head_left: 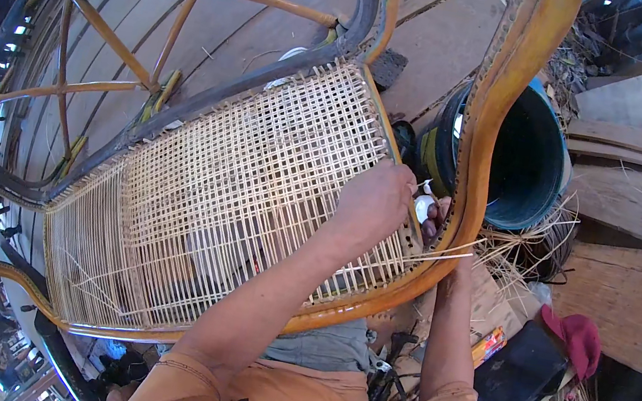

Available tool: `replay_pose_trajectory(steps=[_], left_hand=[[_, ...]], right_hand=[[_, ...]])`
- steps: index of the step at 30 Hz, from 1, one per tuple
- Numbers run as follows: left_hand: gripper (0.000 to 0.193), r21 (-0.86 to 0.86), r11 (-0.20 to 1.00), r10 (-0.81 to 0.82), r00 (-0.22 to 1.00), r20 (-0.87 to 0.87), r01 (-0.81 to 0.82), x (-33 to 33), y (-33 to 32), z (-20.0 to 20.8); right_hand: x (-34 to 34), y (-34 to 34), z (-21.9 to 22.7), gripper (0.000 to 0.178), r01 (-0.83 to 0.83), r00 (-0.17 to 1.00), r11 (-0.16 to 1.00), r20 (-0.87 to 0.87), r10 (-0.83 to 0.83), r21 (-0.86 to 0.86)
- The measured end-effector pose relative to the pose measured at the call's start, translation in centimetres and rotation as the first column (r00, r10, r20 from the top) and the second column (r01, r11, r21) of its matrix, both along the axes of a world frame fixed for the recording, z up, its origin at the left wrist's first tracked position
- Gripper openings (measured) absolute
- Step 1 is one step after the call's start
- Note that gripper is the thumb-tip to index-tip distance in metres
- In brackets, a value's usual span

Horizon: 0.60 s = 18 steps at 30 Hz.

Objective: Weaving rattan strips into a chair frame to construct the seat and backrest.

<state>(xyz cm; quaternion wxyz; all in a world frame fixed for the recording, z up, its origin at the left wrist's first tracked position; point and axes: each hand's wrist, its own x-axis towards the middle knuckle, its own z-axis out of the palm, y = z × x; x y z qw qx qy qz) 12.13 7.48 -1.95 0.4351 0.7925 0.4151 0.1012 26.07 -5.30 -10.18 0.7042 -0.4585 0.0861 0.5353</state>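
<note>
As fingers [408,182] touch cane [262,145], shadow fills the bucket [531,158].

The woven panel [263,141] was of dry, matt cane strips – pale and slightly fibrous – set within a curved frame [519,72] that looked like wood, its honey-brown varnish smooth and glossy. The bucket [527,162] appeared to be dark plastic with a smooth inner wall, while the floorboards [438,43] were dull, bare wood. The red cap [579,334] and orange shirt [298,398] were soft, matt cloth.
</note>
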Motion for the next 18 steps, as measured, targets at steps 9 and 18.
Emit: replay_pose_trajectory(steps=[9, 18], left_hand=[[0.018, -0.020, 0.999, -0.048, 0.999, 0.023, 0.048, 0.1, 0.1, 0.2], [0.015, 0.076, 0.996, 0.013, 0.956, 0.295, -0.037, -2.3, 0.3, -0.5]], right_hand=[[1.8, -2.8, -3.3, 0.028, 0.042, 0.997, 0.998, 0.061, -0.045, 0.048], [1.2, -5.0, 1.5, 0.014, 0.064, 0.612, 0.911, 0.737, 0.286, -0.406]])
